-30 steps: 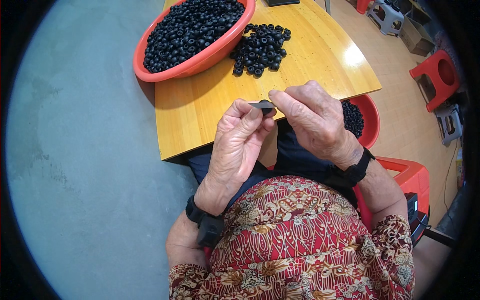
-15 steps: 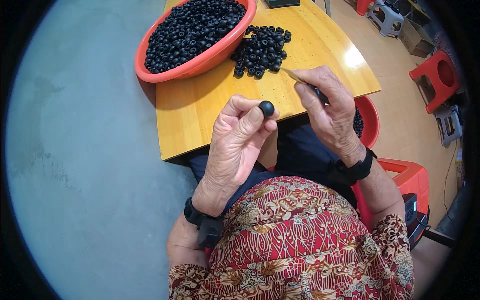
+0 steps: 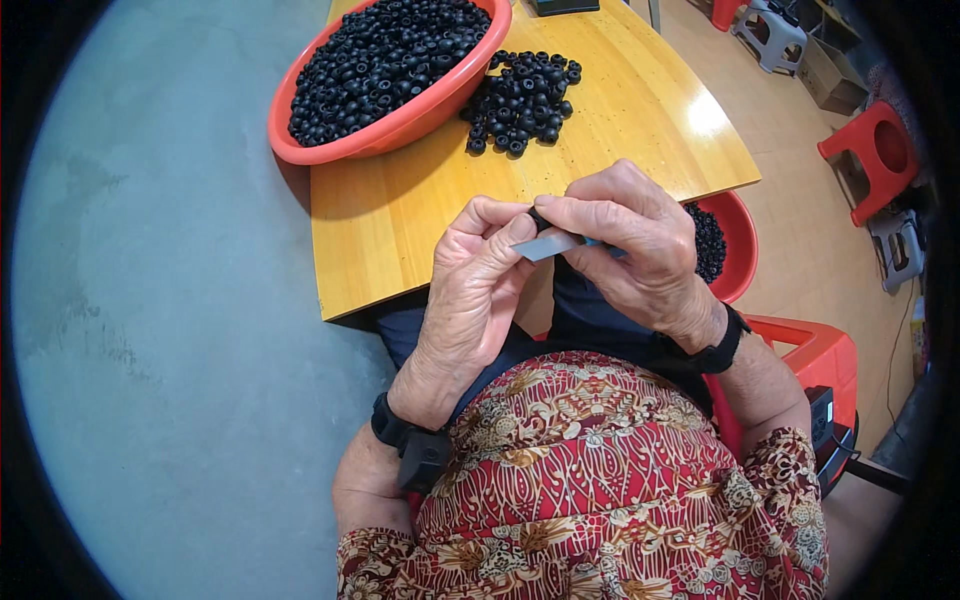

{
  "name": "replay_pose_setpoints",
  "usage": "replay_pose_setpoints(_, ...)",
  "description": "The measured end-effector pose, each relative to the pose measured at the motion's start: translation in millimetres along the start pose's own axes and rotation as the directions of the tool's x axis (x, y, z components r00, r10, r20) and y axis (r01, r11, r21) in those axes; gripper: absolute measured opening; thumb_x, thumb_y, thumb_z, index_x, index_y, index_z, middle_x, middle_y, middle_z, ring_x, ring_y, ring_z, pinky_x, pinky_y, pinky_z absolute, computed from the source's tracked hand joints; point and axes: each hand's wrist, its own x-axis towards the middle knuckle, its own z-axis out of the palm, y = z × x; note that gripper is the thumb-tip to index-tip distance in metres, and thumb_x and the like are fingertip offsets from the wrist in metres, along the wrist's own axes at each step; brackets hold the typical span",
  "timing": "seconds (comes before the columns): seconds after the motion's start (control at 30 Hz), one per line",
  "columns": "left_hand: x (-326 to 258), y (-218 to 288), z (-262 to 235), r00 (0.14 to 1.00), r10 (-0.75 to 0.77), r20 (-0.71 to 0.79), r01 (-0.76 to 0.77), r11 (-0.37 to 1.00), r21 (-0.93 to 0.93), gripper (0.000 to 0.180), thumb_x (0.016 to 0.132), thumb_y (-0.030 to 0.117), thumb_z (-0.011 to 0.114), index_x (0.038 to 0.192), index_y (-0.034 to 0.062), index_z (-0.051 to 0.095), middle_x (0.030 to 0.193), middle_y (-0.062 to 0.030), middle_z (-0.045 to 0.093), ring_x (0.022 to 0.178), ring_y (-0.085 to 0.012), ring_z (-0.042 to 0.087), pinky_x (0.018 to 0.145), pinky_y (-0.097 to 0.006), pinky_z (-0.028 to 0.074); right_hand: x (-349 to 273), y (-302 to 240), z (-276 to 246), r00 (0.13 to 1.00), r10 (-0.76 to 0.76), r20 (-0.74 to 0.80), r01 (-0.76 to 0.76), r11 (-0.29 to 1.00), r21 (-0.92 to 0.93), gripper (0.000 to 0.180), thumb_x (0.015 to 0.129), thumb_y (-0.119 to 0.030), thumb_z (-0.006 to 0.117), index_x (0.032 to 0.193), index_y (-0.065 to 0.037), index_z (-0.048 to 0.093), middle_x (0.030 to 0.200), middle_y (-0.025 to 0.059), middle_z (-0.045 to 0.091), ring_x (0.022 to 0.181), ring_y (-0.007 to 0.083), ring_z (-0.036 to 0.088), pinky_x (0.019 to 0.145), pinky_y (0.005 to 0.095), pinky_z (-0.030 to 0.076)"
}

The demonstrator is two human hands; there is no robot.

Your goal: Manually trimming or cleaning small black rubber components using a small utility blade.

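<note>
Black and rounded, one small bead (image 3: 540, 219) sits pinched in the fingertips of the left hand (image 3: 475, 270), above the desk's near edge. The right hand (image 3: 640, 235), closed around a flat-bladed knife (image 3: 547, 244), has come back from apart to meet the bead, suggesting that blade work on it is resuming. On the glossy yellow wooden desk (image 3: 640, 120), a pile of black beads (image 3: 520, 105) lies beside a full red basin (image 3: 400, 135) that overhangs the desk's left edge. Another red basin (image 3: 746, 245) sits below the desk's right corner; a red stool (image 3: 880, 155) stands farther right of the desk.
</note>
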Motion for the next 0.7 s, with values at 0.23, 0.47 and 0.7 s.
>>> replay_pose_setpoints(0.23, -0.3, 0.0, 2.4, 0.999, -0.033, -0.033, 0.032, 0.999, -0.037, 0.01, 0.093, 0.007, 0.06, 0.101, 0.0032, 0.057, 0.096, -0.0088, 0.065, 0.092, -0.0168, 0.066, 0.087, -0.03, 0.053, -0.3, -0.1, 1.2, 1.0, -0.013, 0.008, 0.014, 0.997, -0.071, 0.028, 0.063, -0.001, 0.073, 0.088, -0.006, 0.063, 0.079, 0.0074, 0.06, 0.074, 0.0252, 0.06, 0.064, 0.034, 0.049)
replay_pose_setpoints(0.47, 0.1, 0.1, 2.7, 0.996, -0.03, -0.079, 0.037, 0.995, 0.091, 0.009, 0.091, 0.011, 0.062, 0.096, 0.008, 0.056, 0.092, -0.0006, 0.059, 0.092, -0.0129, 0.06, 0.087, -0.03, 0.05, -1.4, 2.7, 2.6, 0.998, 0.064, 0.0, -0.064, 0.998, 0.016, 0.032, 0.064, -0.001, 0.073, 0.094, -0.005, 0.063, 0.083, 0.0084, 0.061, 0.077, 0.0267, 0.06, 0.066, 0.0355, 0.05)
replay_pose_setpoints(0.7, -0.6, 0.5, 6.7, 0.985, -0.032, -0.17, 0.059, 0.986, 0.159, 0.01, 0.092, 0.015, 0.062, 0.097, 0.0082, 0.057, 0.091, 0.0004, 0.06, 0.089, -0.0102, 0.059, 0.086, -0.029, 0.048, -1.4, 10.1, 4.3, 0.982, 0.174, 0.075, -0.181, 0.979, 0.092, 0.027, 0.072, -0.005, 0.075, 0.097, -0.004, 0.064, 0.084, 0.0085, 0.061, 0.077, 0.0218, 0.061, 0.067, 0.0325, 0.05)
